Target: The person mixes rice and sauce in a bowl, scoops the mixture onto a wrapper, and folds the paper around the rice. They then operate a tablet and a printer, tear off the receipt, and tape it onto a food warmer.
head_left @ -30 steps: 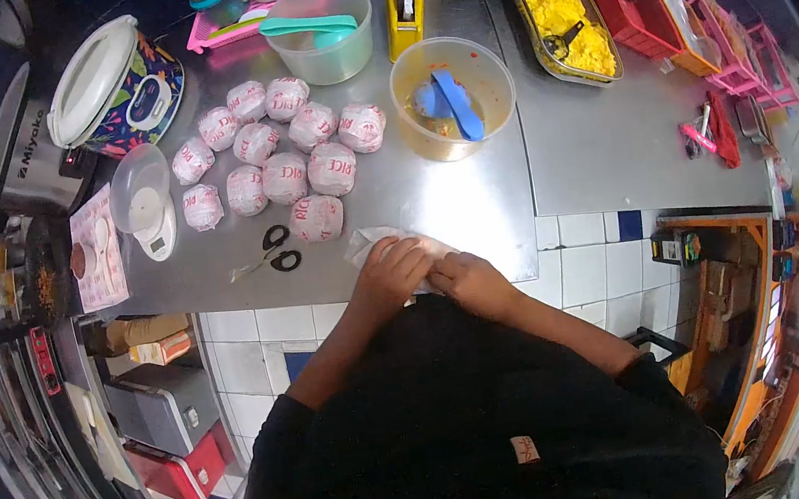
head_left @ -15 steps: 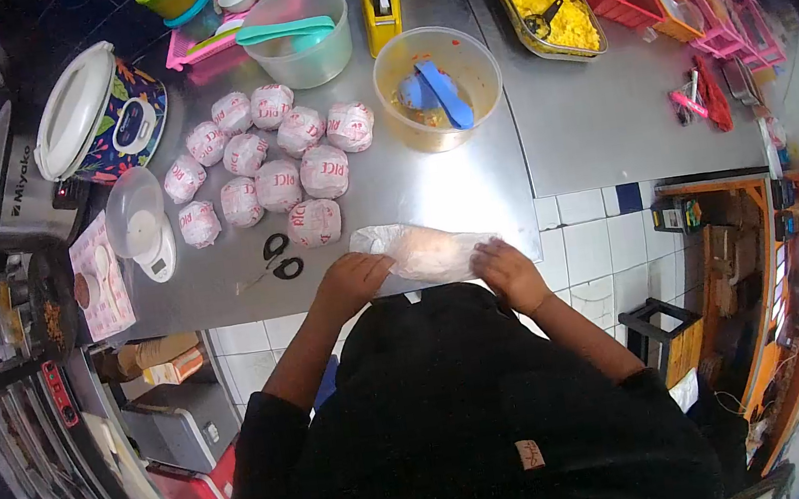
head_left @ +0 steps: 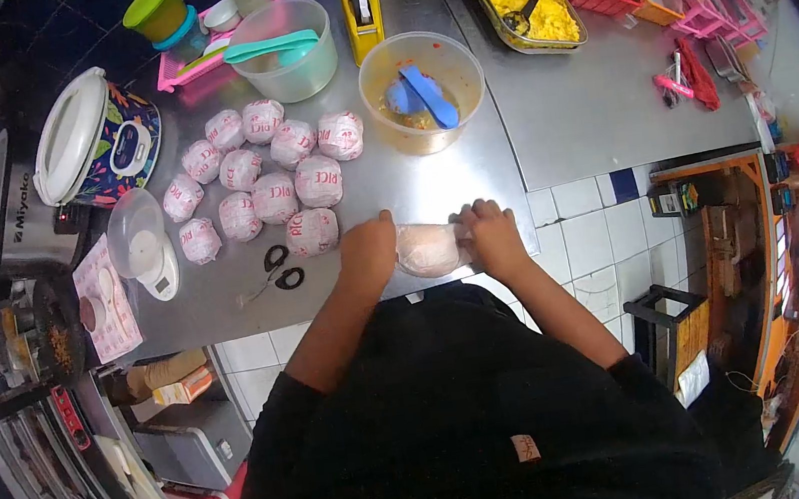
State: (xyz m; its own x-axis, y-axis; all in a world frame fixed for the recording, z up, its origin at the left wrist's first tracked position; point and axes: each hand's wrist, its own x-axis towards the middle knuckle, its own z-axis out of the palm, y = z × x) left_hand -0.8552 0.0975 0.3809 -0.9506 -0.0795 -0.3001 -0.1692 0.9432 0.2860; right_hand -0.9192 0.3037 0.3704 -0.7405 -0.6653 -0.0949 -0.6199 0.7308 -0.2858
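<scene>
A pale paper-wrapped bundle (head_left: 428,249) lies at the front edge of the steel counter, its contents hidden by the wrapping paper. My left hand (head_left: 369,255) is closed on the paper at its left end. At the other end, my right hand (head_left: 493,237) grips the gathered paper with bent fingers. Several round parcels printed "RICE" (head_left: 319,180) stand grouped to the left, the nearest (head_left: 312,232) just beyond my left hand. Black-handled scissors (head_left: 289,278) lie to the left of that hand.
Behind are a clear tub (head_left: 382,115) with a blue spoon, another tub (head_left: 321,73) with a turquoise utensil, and a yellow tape dispenser (head_left: 366,37). A glass dish of yellow food (head_left: 501,24) sits back right. A rice cooker (head_left: 72,141) and kitchen scale (head_left: 161,281) stand left.
Both hands have moved up and inward along the bundle's ends. The paper ends, spread out before, are now gathered in, and the bundle looks more compact. The view has shifted slightly.
</scene>
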